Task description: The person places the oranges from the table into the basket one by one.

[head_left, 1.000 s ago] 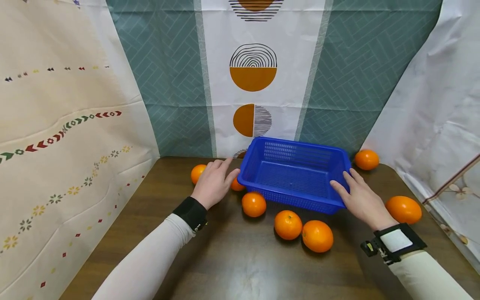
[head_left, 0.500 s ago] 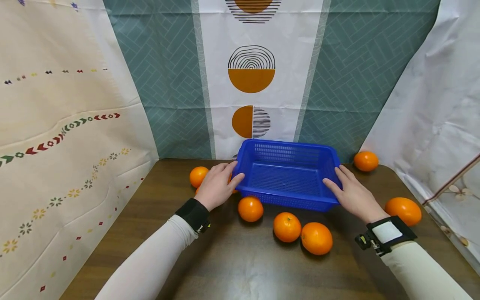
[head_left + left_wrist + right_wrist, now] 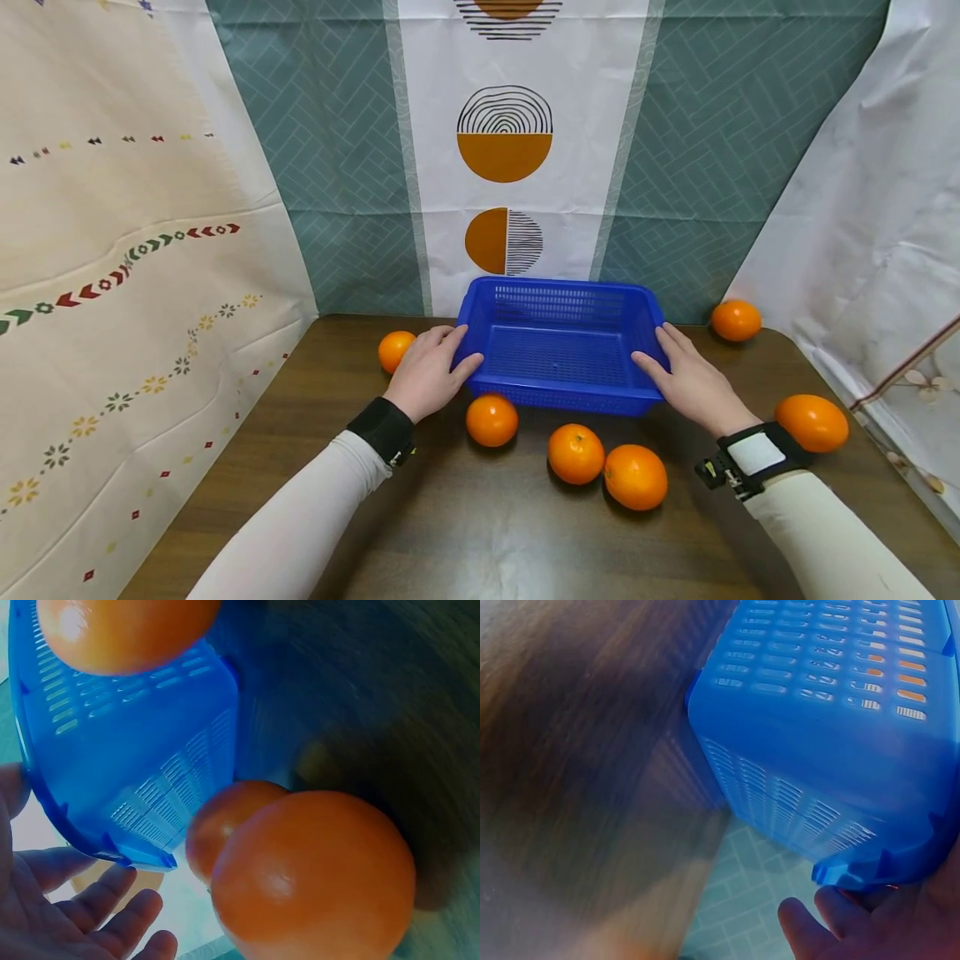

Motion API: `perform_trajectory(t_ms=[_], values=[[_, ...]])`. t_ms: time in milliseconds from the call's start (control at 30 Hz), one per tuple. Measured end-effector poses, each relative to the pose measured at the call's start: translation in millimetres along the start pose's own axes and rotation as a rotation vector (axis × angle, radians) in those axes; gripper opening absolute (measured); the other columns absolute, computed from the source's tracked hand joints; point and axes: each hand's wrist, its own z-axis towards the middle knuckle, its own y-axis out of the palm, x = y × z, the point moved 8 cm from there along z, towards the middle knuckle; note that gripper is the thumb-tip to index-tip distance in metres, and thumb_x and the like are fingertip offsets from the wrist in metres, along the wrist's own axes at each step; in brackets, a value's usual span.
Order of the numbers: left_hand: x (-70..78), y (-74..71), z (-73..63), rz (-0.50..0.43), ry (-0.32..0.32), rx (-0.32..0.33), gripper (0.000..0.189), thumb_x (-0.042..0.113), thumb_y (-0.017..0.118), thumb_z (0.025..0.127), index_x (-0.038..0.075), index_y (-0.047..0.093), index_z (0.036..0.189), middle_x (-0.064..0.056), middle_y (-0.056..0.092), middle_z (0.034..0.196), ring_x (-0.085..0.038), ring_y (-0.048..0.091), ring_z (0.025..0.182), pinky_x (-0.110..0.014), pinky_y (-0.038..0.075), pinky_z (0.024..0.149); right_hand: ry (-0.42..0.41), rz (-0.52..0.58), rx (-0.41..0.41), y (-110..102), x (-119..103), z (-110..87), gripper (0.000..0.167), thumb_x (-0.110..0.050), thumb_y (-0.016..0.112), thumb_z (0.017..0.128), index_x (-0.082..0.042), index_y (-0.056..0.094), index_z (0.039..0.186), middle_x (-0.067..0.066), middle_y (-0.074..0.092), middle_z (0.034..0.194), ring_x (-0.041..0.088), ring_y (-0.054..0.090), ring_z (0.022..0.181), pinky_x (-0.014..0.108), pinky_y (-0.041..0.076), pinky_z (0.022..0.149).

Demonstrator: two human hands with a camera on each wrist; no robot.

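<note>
The blue plastic basket [image 3: 558, 400], with slotted walls and nothing inside, stands near the back of the table. At its left end my left hand [image 3: 429, 372] holds the rim, thumb over the inner side and fingers outside. My right hand [image 3: 697, 382] holds the right end in the same way. An orange [image 3: 492, 420] lies close in front of the basket's left corner. Behind my left hand another orange [image 3: 395, 350] partly shows. In the left wrist view, two oranges [image 3: 315, 877] overlap beside the basket wall.
Two oranges [image 3: 576, 454] sit side by side in front of the basket. To the right lie one orange [image 3: 812, 423] near the table edge and another orange [image 3: 736, 320] at the back corner. A patterned cloth [image 3: 360, 167] hangs behind the wooden table [image 3: 480, 533].
The basket has shifted left and straightened, with both hands at its ends. My right hand moved left with it. The orange at its front left corner moved slightly left and nearer.
</note>
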Motion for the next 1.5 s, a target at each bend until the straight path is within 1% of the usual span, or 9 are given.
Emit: perform_trajectory(t_ms=[200, 367, 667, 900, 1200, 1367, 1433, 1500], values=[[-3.0, -1.4, -2.1, 0.057, 0.016, 0.021, 0.068, 0.049, 0.061, 0.113, 0.006, 0.050, 0.165, -0.021, 0.052, 0.162, -0.040, 0.046, 0.151, -0.058, 0.029, 0.131, -0.011, 0.009, 0.001, 3.1, -4.3, 4.1, 0.097, -0.068, 0.038, 0.114, 0.007, 0.017, 0.172, 0.032, 0.009, 0.179, 0.060, 0.019, 0.160, 0.080, 0.023, 0.122], [-3.6, -2.8, -4.2, 0.100, 0.025, 0.038, 0.064, 0.046, 0.060, 0.114, 0.005, 0.054, 0.162, -0.021, 0.054, 0.159, -0.041, 0.048, 0.150, -0.059, 0.029, 0.131, -0.014, 0.015, 0.005, 5.4, -6.4, 5.5, 0.095, -0.066, 0.040, 0.114, 0.006, 0.018, 0.172, 0.033, 0.010, 0.179, 0.061, 0.020, 0.159, 0.080, 0.024, 0.121], [-7.2, -3.2, -7.1, 0.120, 0.032, 0.064, 0.058, 0.043, 0.058, 0.115, 0.005, 0.058, 0.159, -0.020, 0.056, 0.157, -0.040, 0.050, 0.148, -0.062, 0.034, 0.127, -0.024, 0.029, 0.013, 8.8, -9.1, 9.0, 0.094, -0.065, 0.040, 0.114, 0.006, 0.018, 0.172, 0.032, 0.010, 0.179, 0.061, 0.022, 0.159, 0.080, 0.025, 0.121], [-9.7, -4.4, -9.7, 0.130, 0.023, 0.075, 0.057, 0.042, 0.057, 0.115, 0.004, 0.058, 0.159, -0.021, 0.057, 0.156, -0.040, 0.050, 0.148, -0.062, 0.033, 0.127, -0.030, 0.040, 0.011, 9.0, -12.7, 13.2, 0.094, -0.066, 0.039, 0.114, 0.005, 0.017, 0.173, 0.032, 0.010, 0.179, 0.061, 0.022, 0.158, 0.081, 0.026, 0.119], [-13.3, -4.1, -10.2, 0.167, 0.010, 0.080, 0.057, 0.043, 0.055, 0.115, 0.007, 0.058, 0.159, -0.019, 0.057, 0.156, -0.039, 0.050, 0.148, -0.062, 0.034, 0.127, -0.052, 0.047, 0.004, 9.4, -13.7, 16.7, 0.095, -0.067, 0.037, 0.114, 0.006, 0.019, 0.172, 0.032, 0.010, 0.179, 0.060, 0.021, 0.159, 0.080, 0.025, 0.120], [-13.3, -3.3, -10.1, 0.170, 0.012, 0.079, 0.057, 0.044, 0.054, 0.116, 0.007, 0.058, 0.160, -0.019, 0.057, 0.156, -0.039, 0.049, 0.148, -0.065, 0.033, 0.127, -0.081, 0.031, 0.012, 4.8, -17.8, 14.0, 0.091, -0.064, 0.038, 0.116, 0.007, 0.025, 0.170, 0.035, 0.014, 0.177, 0.061, 0.021, 0.159, 0.080, 0.024, 0.121], [-13.4, -2.8, -9.9, 0.171, 0.012, 0.074, 0.058, 0.044, 0.053, 0.116, 0.008, 0.057, 0.160, -0.018, 0.057, 0.156, -0.039, 0.048, 0.148, -0.065, 0.032, 0.127, -0.110, 0.003, 0.035, 2.4, -21.5, 9.6, 0.085, -0.060, 0.042, 0.116, 0.005, 0.032, 0.170, 0.034, 0.018, 0.177, 0.060, 0.022, 0.159, 0.079, 0.024, 0.121], [-13.0, -3.5, -9.5, 0.174, 0.017, 0.077, 0.058, 0.044, 0.053, 0.116, 0.007, 0.057, 0.160, -0.019, 0.057, 0.155, -0.039, 0.049, 0.148, -0.065, 0.032, 0.127, -0.160, -0.026, 0.068, -0.8, -27.7, 2.5, 0.076, -0.054, 0.050, 0.116, 0.002, 0.040, 0.168, 0.032, 0.025, 0.176, 0.057, 0.023, 0.160, 0.078, 0.026, 0.122]])
